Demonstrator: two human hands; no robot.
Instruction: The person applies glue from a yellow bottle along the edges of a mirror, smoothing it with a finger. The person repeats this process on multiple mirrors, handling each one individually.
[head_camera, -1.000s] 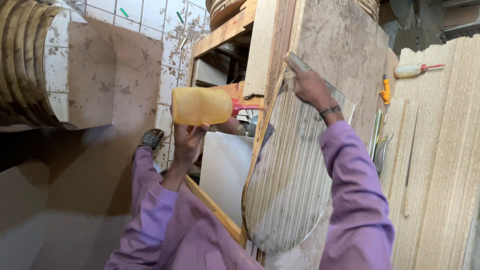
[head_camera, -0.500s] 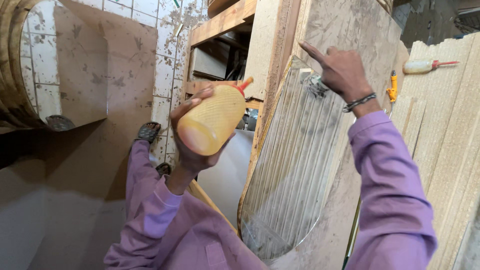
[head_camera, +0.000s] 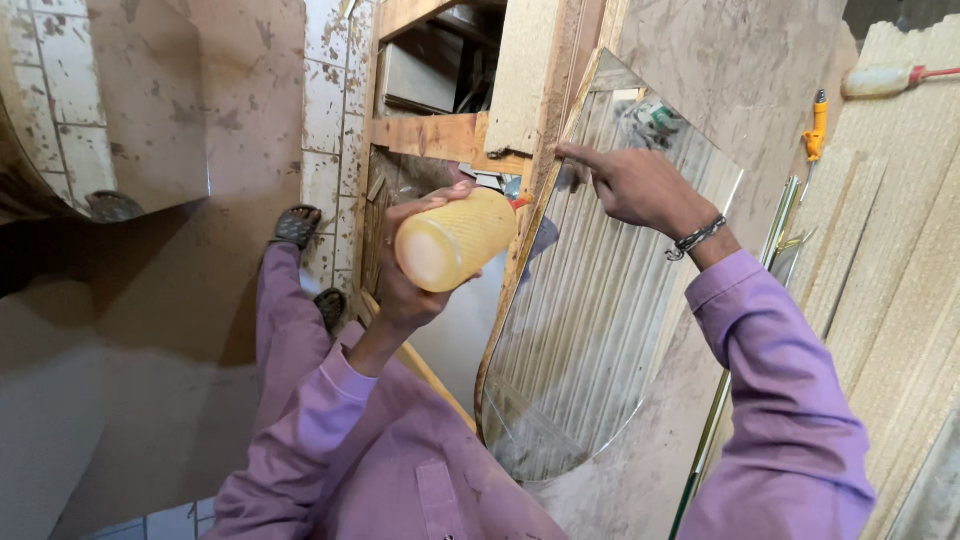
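- Left hand (head_camera: 415, 275) raised, forearm angled up, grip clamped on the yellow bottle (head_camera: 455, 240), tipped sideways with its nozzle towards the mirror's edge.
- Right hand (head_camera: 635, 185) stretched forward, wrist bent, forefinger out and other fingers curled, fingertip on the arched mirror (head_camera: 600, 310).
- Mirror leans against a dusty board (head_camera: 720, 70).
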